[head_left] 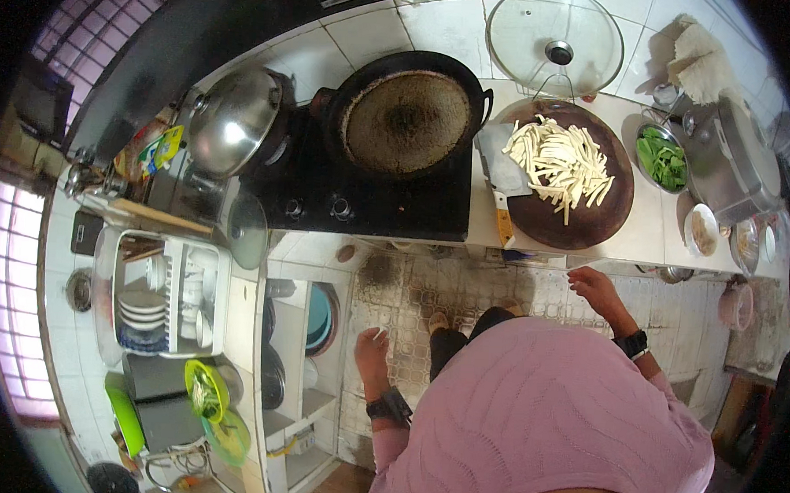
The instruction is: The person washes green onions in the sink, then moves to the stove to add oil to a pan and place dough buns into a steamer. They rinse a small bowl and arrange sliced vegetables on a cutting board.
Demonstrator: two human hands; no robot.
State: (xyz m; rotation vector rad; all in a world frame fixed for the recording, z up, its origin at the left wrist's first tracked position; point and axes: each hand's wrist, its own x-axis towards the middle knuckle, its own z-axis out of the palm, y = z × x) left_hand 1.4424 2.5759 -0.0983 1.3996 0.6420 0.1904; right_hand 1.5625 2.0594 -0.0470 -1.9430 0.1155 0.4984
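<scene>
My left hand [371, 358] hangs low over the tiled floor, its fingers loosely curled. A small pale spot shows at its fingertips, too small to identify. Just off the counter's front edge, my right hand [595, 291] is free, fingers slightly bent and apart. Beyond it on the counter lies a round wooden chopping board [587, 225]. Pale cut strips of food [561, 158] are heaped on this board. A cleaver [504, 162] with a yellow-and-white handle rests at the board's left side, blade partly on it. Left of that, a large black wok [407, 121] sits on the black gas stove [383, 213].
A glass lid [556, 29] leans on the back wall. At the right stand a metal bowl of green leaves [662, 159], a large metal pot [736, 162] and a small bowl [702, 230]. Leftward are a domed metal lid [232, 124] and a dish rack [224, 292].
</scene>
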